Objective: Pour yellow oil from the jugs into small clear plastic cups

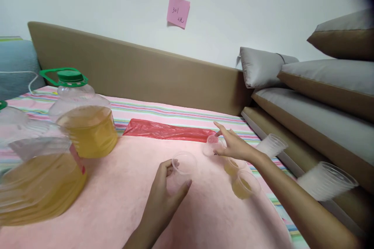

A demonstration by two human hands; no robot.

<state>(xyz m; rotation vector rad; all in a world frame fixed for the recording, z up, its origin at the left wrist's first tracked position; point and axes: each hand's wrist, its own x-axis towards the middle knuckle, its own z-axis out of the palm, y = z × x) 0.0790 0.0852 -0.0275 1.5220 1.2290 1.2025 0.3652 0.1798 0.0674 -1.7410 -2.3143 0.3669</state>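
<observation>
My left hand (168, 194) is curled around a clear plastic cup (187, 169), its thumb and fingers on opposite sides; no liquid shows in that cup. Farther back, my right hand (232, 144) has its thumb and index finger spread apart beside another clear cup (210, 148). Whether its fingertips touch that cup, I cannot tell. Below the right forearm stand two cups of yellow liquid, one nearer (244, 186) and one partly hidden by the wrist (231, 166).
Two large jugs of yellow liquid, a rear one (87, 132) with a green cap and a nearer one (41, 183), stand at left. A red plastic bag (169, 130) lies at the back. Stacked cups (327, 181) and more stacked cups (271, 146) are right, beside grey cushions (321, 109).
</observation>
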